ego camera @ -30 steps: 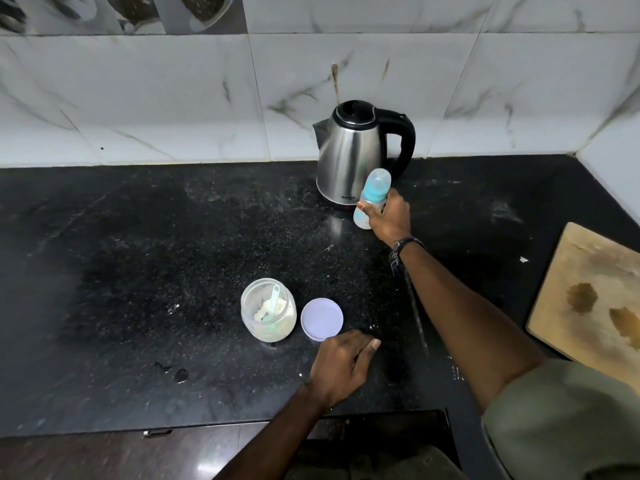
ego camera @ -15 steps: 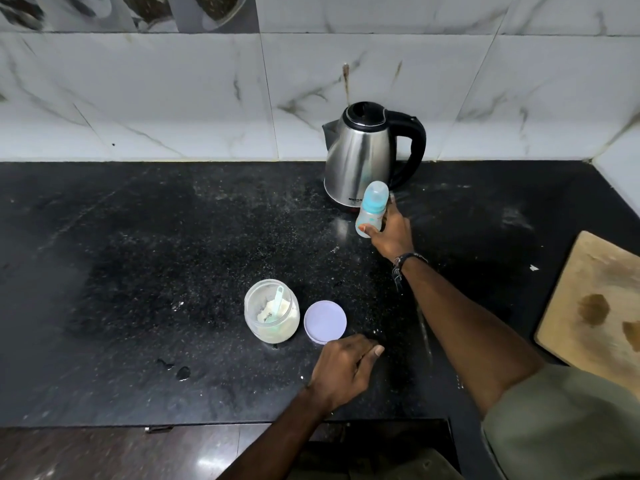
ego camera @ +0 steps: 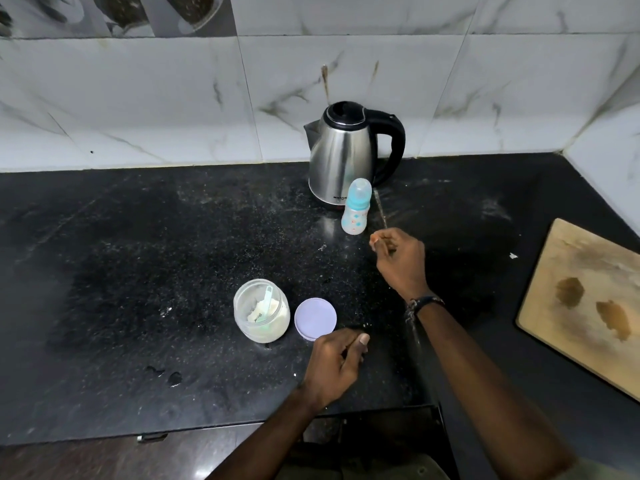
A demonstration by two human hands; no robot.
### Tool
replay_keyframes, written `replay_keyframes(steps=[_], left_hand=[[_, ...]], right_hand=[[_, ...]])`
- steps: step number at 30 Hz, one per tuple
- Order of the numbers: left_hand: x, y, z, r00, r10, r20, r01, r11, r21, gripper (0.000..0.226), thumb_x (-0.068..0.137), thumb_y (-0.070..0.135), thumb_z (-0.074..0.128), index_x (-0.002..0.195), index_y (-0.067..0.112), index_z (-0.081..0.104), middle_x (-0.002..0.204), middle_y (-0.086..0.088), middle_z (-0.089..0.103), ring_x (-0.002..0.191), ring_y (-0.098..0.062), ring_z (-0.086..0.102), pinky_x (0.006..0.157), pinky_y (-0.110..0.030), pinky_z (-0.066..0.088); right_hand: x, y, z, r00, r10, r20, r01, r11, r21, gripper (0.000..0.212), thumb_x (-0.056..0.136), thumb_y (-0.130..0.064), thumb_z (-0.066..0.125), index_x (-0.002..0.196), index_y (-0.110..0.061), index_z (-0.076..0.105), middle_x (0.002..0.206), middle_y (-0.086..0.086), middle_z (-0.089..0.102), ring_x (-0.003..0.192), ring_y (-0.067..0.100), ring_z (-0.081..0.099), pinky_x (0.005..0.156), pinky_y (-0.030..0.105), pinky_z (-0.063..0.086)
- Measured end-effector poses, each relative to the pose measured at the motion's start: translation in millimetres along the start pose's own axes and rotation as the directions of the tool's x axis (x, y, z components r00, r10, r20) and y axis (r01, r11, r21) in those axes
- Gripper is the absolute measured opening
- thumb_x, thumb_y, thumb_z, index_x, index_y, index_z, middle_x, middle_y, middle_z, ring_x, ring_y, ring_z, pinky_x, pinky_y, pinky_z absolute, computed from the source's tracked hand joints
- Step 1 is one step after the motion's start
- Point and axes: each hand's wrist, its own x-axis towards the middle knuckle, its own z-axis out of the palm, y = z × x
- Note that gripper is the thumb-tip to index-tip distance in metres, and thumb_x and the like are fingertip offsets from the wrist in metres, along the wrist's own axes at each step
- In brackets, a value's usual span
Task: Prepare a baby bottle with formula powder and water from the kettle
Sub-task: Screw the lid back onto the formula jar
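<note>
The capped bottle [ego camera: 356, 206] stands upright just before the kettle [ego camera: 346, 155], far and slightly left of the empty, loosely curled right hand [ego camera: 401, 259], the nearer one; the left hand [ego camera: 337, 367] rests loosely curled, empty, by the lid [ego camera: 315, 319].

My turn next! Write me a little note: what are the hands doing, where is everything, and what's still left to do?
Left hand: rests loosely curled on the counter, holds nothing, just near the lid.
Right hand: loosely curled, holds nothing, just short of the bottle.
Bottle: upright, cap on, in front of the kettle.
Jar: open, powder and scoop inside; its lid lies flat to its right.
Done: jar opened, bottle set by the kettle.
Left: uncap the bottle, scoop in powder, pour water from the kettle, close it up. Whether the bottle holds anything yet cannot be told.
</note>
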Motion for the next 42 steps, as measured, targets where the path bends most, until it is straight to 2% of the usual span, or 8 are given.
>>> replay_keyframes(steps=[6,13,21,24,28,33,37,42], left_hand=[[-10.8,9.6,-11.0,0.990,0.032,-0.134,-0.032,0.999,0.007,0.040,0.108,0.035,0.051,0.079,0.012,0.068,0.071,0.003,0.067,0.066,-0.018,0.065,0.060,-0.043,0.052],[-28.8,4.7,-44.0,0.940,-0.004,-0.341,0.011,1.000,0.017,0.034,0.103,0.025,0.057,0.076,0.007,0.070,0.069,0.001,0.067,0.062,-0.022,0.064,0.058,-0.043,0.050],[-42.9,-7.9,-99.3,0.837,-0.207,-0.506,0.201,0.977,-0.067,0.030,0.093,0.040,0.065,0.075,0.016,0.070,0.065,0.006,0.066,0.059,-0.012,0.061,0.057,-0.033,0.050],[-42.8,-13.6,-114.1,0.781,-0.258,-0.569,0.268,0.961,-0.069,0.036,0.083,0.049,0.073,0.072,0.020,0.056,0.061,0.003,0.054,0.056,-0.012,0.049,0.056,-0.042,0.047],[-35.6,-14.9,-124.3,0.729,-0.311,-0.610,0.363,0.931,-0.041,0.064,0.059,0.062,0.083,0.101,0.024,0.053,0.082,0.001,0.053,0.067,-0.016,0.048,0.061,-0.040,0.048],[-24.5,-22.6,-127.6,0.794,-0.338,-0.505,0.409,0.912,0.032,0.130,0.040,0.068,0.090,0.148,0.015,0.038,0.131,0.000,0.049,0.118,-0.023,0.055,0.098,-0.037,0.050],[-15.3,-20.9,-122.6,0.818,-0.385,-0.426,0.419,0.908,-0.016,0.149,0.036,0.063,0.098,0.157,0.017,0.024,0.153,-0.002,0.043,0.141,-0.023,0.045,0.119,-0.048,0.039],[-8.3,-11.5,-115.7,0.835,-0.344,-0.430,0.348,0.935,-0.074,0.138,0.039,0.052,0.101,0.154,0.017,0.033,0.151,0.004,0.047,0.137,-0.015,0.049,0.116,-0.040,0.043]], right_hand=[[-46.6,-14.9,15.5,0.961,-0.115,0.252,0.147,0.983,-0.113,0.007,0.086,-0.020,0.072,0.092,-0.017,0.070,0.081,-0.003,0.070,0.070,0.013,0.064,0.066,0.038,0.058],[-77.2,-33.5,45.3,0.791,-0.074,0.608,0.306,0.908,-0.287,0.075,0.075,-0.060,0.072,0.134,-0.016,0.054,0.129,0.005,0.052,0.119,0.027,0.053,0.100,0.043,0.046],[-81.1,-49.5,57.7,0.701,-0.029,0.712,0.479,0.759,-0.441,0.090,0.068,-0.072,0.071,0.136,-0.016,0.050,0.132,0.006,0.046,0.122,0.028,0.046,0.101,0.043,0.044],[-78.5,-52.9,54.9,0.710,-0.011,0.705,0.445,0.783,-0.436,0.089,0.073,-0.065,0.072,0.142,-0.017,0.044,0.135,0.008,0.046,0.126,0.030,0.045,0.102,0.042,0.046],[-73.5,-57.1,41.4,0.763,-0.025,0.646,0.344,0.862,-0.372,0.081,0.087,-0.058,0.062,0.154,-0.031,0.027,0.131,0.008,0.040,0.122,0.031,0.044,0.099,0.040,0.046],[-70.9,-69.3,24.2,0.811,-0.058,0.582,0.218,0.953,-0.209,0.051,0.101,-0.043,0.046,0.150,-0.044,0.031,0.120,0.003,0.033,0.105,0.022,0.044,0.097,0.035,0.041],[-76.1,-80.4,18.6,0.897,-0.084,0.434,0.061,0.996,0.067,0.037,0.096,-0.041,0.057,0.132,-0.040,0.047,0.122,-0.004,0.041,0.106,0.012,0.055,0.096,0.037,0.052],[-76.4,-84.5,18.5,0.967,-0.117,0.225,0.065,0.972,0.228,0.034,0.079,-0.045,0.075,0.092,-0.024,0.051,0.116,-0.005,0.062,0.109,0.013,0.061,0.085,0.043,0.054]])
